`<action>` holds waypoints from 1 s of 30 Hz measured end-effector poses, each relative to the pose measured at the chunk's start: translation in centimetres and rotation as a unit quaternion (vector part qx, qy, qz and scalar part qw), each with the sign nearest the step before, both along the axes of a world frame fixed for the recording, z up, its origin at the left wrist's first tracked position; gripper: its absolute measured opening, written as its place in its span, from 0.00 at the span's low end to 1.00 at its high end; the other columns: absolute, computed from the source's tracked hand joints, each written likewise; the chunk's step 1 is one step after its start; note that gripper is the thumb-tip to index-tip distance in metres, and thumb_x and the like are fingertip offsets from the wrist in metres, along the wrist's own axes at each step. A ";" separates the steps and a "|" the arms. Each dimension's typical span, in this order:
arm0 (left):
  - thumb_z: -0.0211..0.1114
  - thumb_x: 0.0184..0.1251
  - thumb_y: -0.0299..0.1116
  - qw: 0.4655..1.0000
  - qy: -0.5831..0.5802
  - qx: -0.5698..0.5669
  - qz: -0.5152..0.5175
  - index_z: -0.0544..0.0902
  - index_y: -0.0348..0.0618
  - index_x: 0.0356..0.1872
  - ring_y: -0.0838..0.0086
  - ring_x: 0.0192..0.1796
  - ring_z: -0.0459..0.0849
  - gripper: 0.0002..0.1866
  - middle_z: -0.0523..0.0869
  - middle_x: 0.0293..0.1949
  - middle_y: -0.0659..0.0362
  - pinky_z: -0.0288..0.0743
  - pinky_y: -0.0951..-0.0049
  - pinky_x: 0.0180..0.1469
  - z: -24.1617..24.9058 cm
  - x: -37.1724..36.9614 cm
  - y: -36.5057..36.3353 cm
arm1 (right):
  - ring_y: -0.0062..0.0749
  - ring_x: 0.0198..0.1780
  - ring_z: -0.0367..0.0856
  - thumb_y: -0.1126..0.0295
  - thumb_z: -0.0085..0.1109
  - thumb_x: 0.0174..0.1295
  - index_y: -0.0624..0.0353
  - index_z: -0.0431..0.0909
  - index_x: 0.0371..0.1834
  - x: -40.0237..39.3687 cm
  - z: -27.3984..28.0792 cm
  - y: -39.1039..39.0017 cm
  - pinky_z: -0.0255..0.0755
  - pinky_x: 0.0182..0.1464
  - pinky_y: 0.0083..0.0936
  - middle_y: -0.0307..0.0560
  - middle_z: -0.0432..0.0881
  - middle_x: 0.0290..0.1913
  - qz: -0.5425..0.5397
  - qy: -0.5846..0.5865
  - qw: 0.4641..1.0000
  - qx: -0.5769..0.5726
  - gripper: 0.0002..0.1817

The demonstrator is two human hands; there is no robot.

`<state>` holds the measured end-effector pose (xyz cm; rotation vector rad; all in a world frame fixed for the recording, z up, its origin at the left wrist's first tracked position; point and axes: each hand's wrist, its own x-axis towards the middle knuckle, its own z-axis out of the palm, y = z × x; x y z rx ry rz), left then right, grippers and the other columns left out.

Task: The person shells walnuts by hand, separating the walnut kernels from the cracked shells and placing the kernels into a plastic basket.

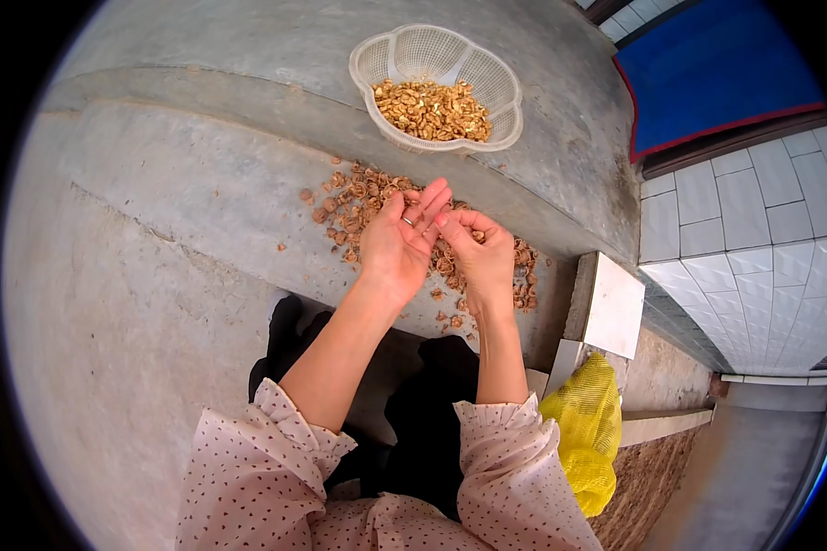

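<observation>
Rough grey concrete (156,211) is spread beneath everything, rising to a ledge. Nearest, pale pink, dark-speckled sleeves (248,477) are gathered in ruffles, with a yellow mesh bag (588,413) seen to their right. The left hand (400,241) is held palm up, its fingers extended and the thumb set apart. The right hand (487,262) is bent inward against the left fingers; whether anything is pinched by its fingertips cannot be told. Curled brown walnut shells (372,188) are scattered below both hands. Beyond the fingers, well apart from them, knobbly golden walnut kernels (432,110) are held in a whitish, scalloped plastic mesh basket (480,72). Farther right, a blue, red-edged cloth (717,73) is hung by glossy white tiles (744,202).
</observation>
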<state>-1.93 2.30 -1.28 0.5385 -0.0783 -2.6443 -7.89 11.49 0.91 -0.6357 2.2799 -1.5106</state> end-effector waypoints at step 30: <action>0.48 0.70 0.45 0.970 -0.194 -0.112 -0.093 0.53 0.39 0.67 0.69 0.70 0.48 0.31 0.53 0.68 0.54 0.37 0.69 0.71 -0.4 -1.4 1.6 | 0.45 0.72 0.45 0.56 0.33 0.70 0.74 0.42 0.68 -5.4 2.8 -4.0 0.43 0.72 0.38 0.63 0.46 0.70 0.038 -0.397 0.735 -0.548 0.34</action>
